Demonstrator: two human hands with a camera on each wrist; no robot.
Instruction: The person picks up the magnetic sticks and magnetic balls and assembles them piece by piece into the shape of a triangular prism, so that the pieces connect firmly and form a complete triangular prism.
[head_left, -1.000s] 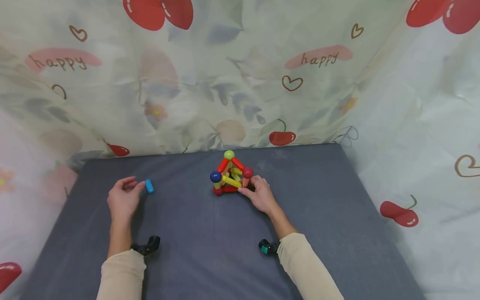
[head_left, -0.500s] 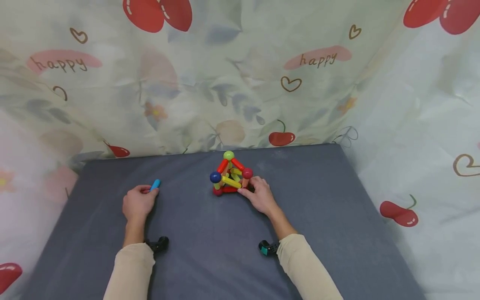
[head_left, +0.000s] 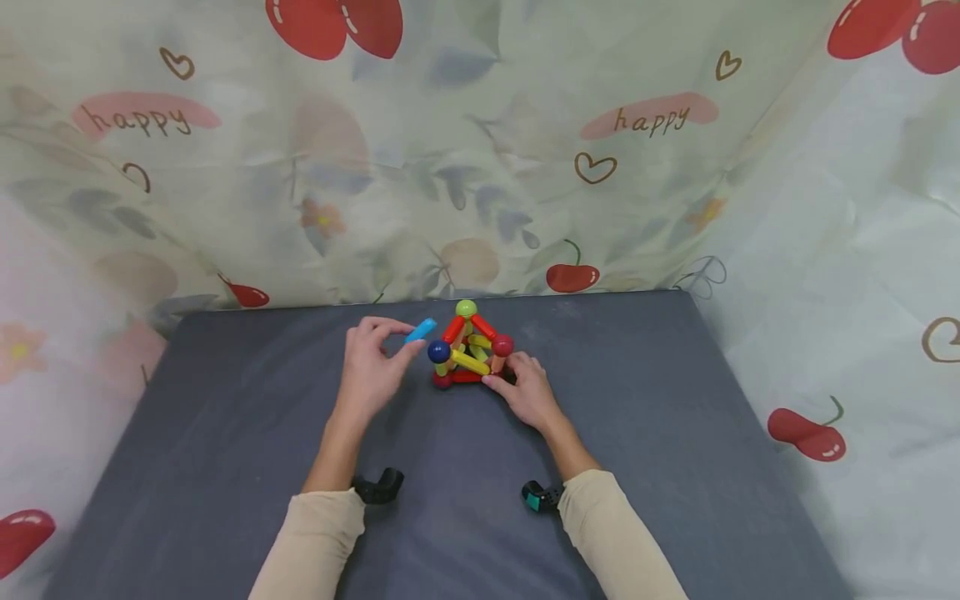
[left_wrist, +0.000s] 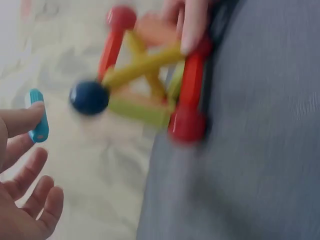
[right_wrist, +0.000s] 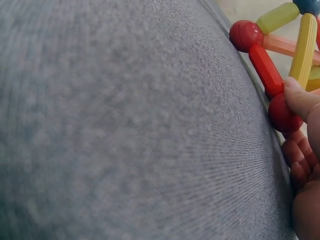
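Between thumb and finger, my left hand (head_left: 371,367) pinches a blue rod (head_left: 421,330), raised just left of a ball-and-rod structure. In the left wrist view the same blue rod (left_wrist: 39,117) stands apart from the structure's dark blue ball (left_wrist: 90,97). The structure (head_left: 470,377) rests on the table, built of red, yellow, green and orange rods joined by balls, with a green ball (head_left: 466,308) on top. My right hand (head_left: 531,392) grips its lower right corner, the thumb by a red ball (right_wrist: 285,113) in the right wrist view. Some right fingers are hidden behind the structure.
A dark grey cloth (head_left: 247,433) covers the table. Behind it hangs a patterned curtain (head_left: 390,208) meeting the table's back edge, and another sheet (head_left: 847,250) hangs at the right. Black wrist devices (head_left: 381,487) sit on both forearms.
My left hand took up the blue rod from the table at the left and carried it rightward, up beside the structure. The right hand kept its grip on the structure.
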